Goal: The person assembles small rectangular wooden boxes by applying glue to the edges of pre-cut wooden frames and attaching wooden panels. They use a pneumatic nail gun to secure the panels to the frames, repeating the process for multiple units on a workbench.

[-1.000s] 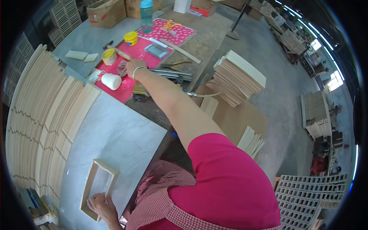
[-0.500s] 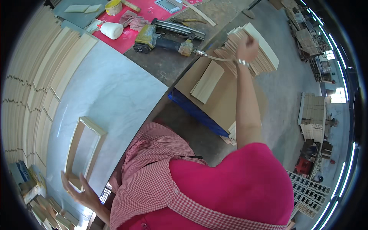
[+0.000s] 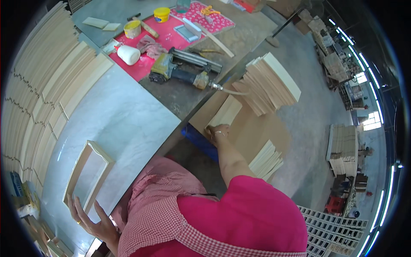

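Note:
My right hand (image 3: 217,132) reaches forward and to the right, fingers curled over the near end of a pale flat wooden board (image 3: 225,112). The board lies on a brown cardboard surface (image 3: 261,128), beside the grey table. My left hand (image 3: 92,218) is low at the left with fingers spread, its fingertips touching the near end of a rectangular wooden frame (image 3: 87,171). The frame lies flat on the grey marble-like tabletop (image 3: 124,124). My pink sleeve and a checked cloth fill the bottom of the view.
A tall fanned stack of boards (image 3: 272,81) stands beyond the cardboard, and a smaller stack (image 3: 267,158) lies to its right. A nail gun (image 3: 184,73), a white bottle (image 3: 128,55) and yellow tubs (image 3: 162,14) sit on a red mat. Rows of wooden slats (image 3: 38,85) line the table's left.
My right hand left the red mat, swung right to the tall board stack, then dropped to the flat board on the cardboard. My left hand stayed at the frame's near end.

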`<action>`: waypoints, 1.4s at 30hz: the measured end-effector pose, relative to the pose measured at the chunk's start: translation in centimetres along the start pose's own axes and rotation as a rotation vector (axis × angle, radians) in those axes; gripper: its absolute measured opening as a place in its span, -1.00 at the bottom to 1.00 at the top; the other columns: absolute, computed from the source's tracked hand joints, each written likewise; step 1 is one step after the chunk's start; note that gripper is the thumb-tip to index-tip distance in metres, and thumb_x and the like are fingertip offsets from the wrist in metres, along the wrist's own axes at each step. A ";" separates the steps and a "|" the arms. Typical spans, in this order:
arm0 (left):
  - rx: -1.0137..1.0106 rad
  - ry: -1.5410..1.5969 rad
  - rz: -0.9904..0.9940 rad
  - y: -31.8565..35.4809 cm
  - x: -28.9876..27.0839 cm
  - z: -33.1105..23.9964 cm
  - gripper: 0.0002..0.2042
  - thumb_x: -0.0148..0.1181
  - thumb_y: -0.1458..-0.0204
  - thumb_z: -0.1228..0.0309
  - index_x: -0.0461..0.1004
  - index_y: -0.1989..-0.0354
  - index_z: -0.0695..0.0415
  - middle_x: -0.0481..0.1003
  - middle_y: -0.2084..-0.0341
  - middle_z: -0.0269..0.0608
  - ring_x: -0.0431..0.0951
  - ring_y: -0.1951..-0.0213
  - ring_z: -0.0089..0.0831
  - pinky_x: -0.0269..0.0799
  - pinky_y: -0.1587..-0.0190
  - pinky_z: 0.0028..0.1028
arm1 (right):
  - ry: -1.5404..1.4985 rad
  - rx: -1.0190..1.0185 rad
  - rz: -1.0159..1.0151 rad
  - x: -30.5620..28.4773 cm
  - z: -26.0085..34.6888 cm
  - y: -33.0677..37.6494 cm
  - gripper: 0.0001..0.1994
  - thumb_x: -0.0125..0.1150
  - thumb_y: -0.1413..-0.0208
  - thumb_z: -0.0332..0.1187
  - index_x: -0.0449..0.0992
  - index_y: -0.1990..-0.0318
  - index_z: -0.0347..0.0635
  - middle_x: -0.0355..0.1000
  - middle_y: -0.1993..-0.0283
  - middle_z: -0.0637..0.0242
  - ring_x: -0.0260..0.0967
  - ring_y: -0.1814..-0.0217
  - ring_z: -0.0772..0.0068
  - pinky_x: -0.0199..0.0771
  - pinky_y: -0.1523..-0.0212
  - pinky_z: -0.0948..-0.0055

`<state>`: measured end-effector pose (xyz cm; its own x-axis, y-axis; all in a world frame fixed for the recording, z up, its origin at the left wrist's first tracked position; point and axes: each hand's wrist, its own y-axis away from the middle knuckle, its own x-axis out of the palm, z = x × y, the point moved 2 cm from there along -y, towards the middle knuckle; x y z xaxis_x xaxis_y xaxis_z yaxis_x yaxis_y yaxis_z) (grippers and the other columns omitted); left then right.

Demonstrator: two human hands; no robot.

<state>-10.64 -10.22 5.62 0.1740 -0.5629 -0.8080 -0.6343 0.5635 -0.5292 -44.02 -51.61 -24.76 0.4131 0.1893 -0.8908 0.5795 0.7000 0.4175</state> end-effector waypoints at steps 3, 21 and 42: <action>-0.001 0.029 0.009 0.6 0.6 0.3 -0.45 0.27 -0.12 0.51 0.34 -0.33 0.12 0.32 -0.31 0.04 0.31 -0.36 -0.01 0.29 -0.35 0.00 | -0.022 -0.062 0.007 -1.0 -1.5 -1.4 0.08 0.60 0.24 0.08 0.09 -0.33 -0.34 0.20 -0.37 -0.13 0.25 -0.41 -0.12 0.35 -0.36 0.08; -0.164 0.879 0.330 -1.4 1.6 -3.3 -0.43 0.21 -0.11 0.54 0.29 -0.35 0.29 0.36 -0.29 0.10 0.36 -0.33 -0.06 0.25 -0.34 -0.16 | -0.410 -1.370 -0.539 -21.9 -1.0 14.9 -0.09 0.51 0.20 -0.12 0.28 -0.32 -0.43 0.19 -0.36 -0.23 0.17 -0.40 -0.22 0.20 -0.40 0.03; -1.014 1.876 -0.323 4.6 -2.3 10.1 -0.71 0.10 -0.35 0.33 0.43 -0.08 0.30 0.57 0.05 -0.10 0.62 0.04 -0.30 0.57 -0.08 -0.31 | 0.233 -2.805 0.333 -12.4 16.2 48.9 -0.13 0.57 0.32 -0.14 0.40 -0.28 -0.15 0.27 -0.35 0.00 0.23 -0.35 -0.08 0.15 -0.39 0.01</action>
<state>-6.40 -0.24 2.40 -0.0180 -0.6825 0.7306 -0.9307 0.2785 0.2372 -9.38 -30.90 9.58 0.1477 0.2690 -0.9518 -0.8221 -0.5016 -0.2693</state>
